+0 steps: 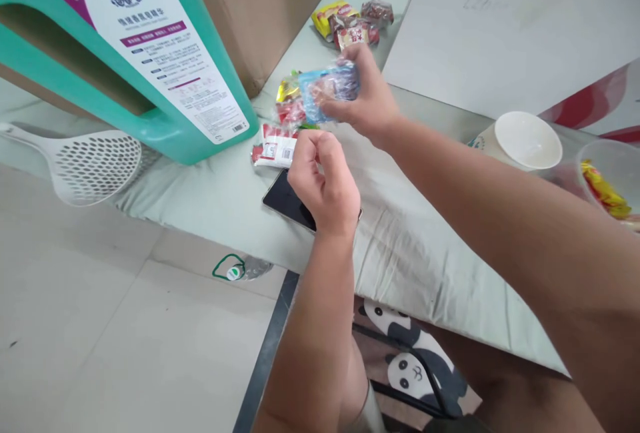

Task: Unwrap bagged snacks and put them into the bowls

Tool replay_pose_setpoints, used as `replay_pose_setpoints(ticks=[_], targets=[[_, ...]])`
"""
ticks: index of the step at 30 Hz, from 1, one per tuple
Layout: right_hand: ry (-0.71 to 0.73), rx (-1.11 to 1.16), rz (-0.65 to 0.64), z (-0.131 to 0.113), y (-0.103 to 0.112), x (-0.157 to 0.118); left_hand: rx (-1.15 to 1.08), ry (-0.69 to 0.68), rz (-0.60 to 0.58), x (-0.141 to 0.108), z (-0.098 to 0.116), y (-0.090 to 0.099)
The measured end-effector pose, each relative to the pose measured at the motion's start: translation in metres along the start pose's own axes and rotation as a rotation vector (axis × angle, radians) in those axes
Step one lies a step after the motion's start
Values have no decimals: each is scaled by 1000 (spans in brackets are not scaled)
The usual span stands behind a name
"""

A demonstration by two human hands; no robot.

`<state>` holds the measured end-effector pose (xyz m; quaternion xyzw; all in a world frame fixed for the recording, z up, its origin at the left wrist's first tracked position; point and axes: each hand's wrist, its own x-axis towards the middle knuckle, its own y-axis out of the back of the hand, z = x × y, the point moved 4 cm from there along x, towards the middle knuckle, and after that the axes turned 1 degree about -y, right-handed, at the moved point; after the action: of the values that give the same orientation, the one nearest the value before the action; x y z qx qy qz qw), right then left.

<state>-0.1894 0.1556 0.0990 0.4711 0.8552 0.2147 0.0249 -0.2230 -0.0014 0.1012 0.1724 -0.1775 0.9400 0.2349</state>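
Observation:
My right hand point(370, 96) grips a blue see-through snack packet point(327, 89) between thumb and fingers, raised above other packets. Closer to me, my left hand point(327, 183) is closed with its fingers curled; whatever they may hold is hidden. Below that hand lies a dark-screened phone point(287, 201), partly covered by it. A white and red packet point(274, 147) rests just beyond the phone, beside my left fingers. Yellow and red packets point(289, 103) show behind the blue one. Farther back sits a small pile of yellow, brown and red packets point(350, 23).
At left stand a big green jug point(215, 73) and a cardboard box point(270, 6); a white slotted scoop point(95, 163) juts over the table edge. On the right are a paper cup point(527, 143), a clear tub point(620, 166) holding yellow packets, and a large white box point(510, 26).

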Motion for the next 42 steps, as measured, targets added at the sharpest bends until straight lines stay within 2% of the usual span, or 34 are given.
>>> replay_pose_setpoints(ticks=[3, 5, 6, 8, 10, 12, 14, 16, 20, 24, 27, 32, 35, 37, 40, 42], targets=[[-118, 197, 153, 14, 33, -40, -25, -65, 55, -2, 1, 5], [-188, 323, 265, 24, 57, -81, 23, -80, -16, -5, -1, 2], [-218, 376, 303, 28, 68, -105, 56, -73, -118, -8, -3, -3], [-282, 461, 349, 34, 86, -157, 94, -50, -429, -21, -6, -21], [-315, 522, 406, 37, 100, -208, 41, -39, -773, -45, -7, -42], [-346, 571, 502, 43, 111, -254, -68, -48, -1035, -75, -5, -61], [-373, 615, 583, 51, 122, -289, -127, -59, -1182, -104, -3, -76], [-389, 624, 625, 61, 132, -313, -82, -70, -1259, -128, -6, -86], [-425, 442, 609, 75, 156, -335, 54, -116, -1324, -158, -15, -96], [-404, 172, 523, 75, 177, -336, 21, -90, -1315, -172, -19, -105], [-410, 93, 509, 78, 186, -336, 38, -52, -1353, -182, -18, -112], [-410, 97, 510, 84, 188, -335, 10, -100, -1372, -188, -18, -117], [-417, 138, 505, 83, 187, -333, -34, -100, -1295, -189, -19, -119], [-387, 221, 501, 80, 184, -332, 17, -89, -1251, -192, -19, -121], [-322, 357, 468, 74, 178, -333, 79, -123, -1195, -198, -12, -123], [-282, 346, 441, 69, 177, -335, 77, -118, -1134, -202, -5, -120]])
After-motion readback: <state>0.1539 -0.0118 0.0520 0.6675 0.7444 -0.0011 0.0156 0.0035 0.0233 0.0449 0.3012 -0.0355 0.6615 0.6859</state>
